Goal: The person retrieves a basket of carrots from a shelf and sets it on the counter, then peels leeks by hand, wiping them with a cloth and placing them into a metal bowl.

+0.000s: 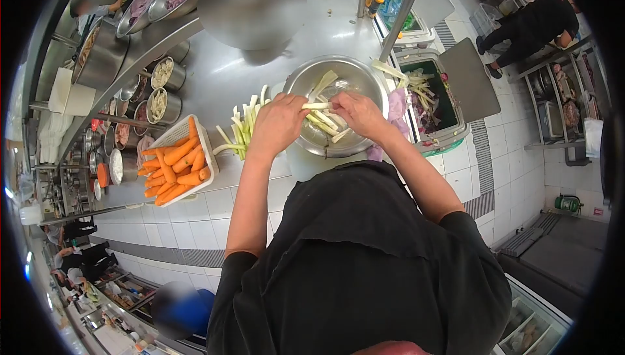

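Note:
Over the large steel bowl, a pale green-white stalk runs between my two hands. My left hand is closed round its left end, and my right hand pinches its right end. Inside the bowl, below the hands, lie several cut stalk pieces. A bunch of long green-and-white stalks rests on the steel counter just left of my left hand. A white cutting board shows partly under the bowl.
A white basket of carrots stands at the left. Right of the bowl are a pink cloth and a bin of trimmings. Steel pots line the counter's left. Another person bends at the upper right; others are farther off.

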